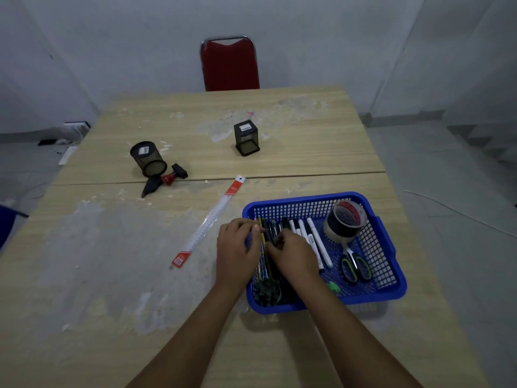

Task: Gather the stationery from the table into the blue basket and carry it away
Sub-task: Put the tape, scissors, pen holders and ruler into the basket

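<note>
Fingers (253, 228) of both your hands curl round the pens (270, 233) at the blue basket (391, 289)'s left side, likely squaring them to lie flat; ruler (208, 222) waits on the surface (98, 261).

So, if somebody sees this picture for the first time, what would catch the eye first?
Probably the blue basket at the table's near right, where both hands, left hand and right hand, handle a bundle of pens. Next, the long ruler lying diagonally to its left, and the red chair behind the table.
</note>
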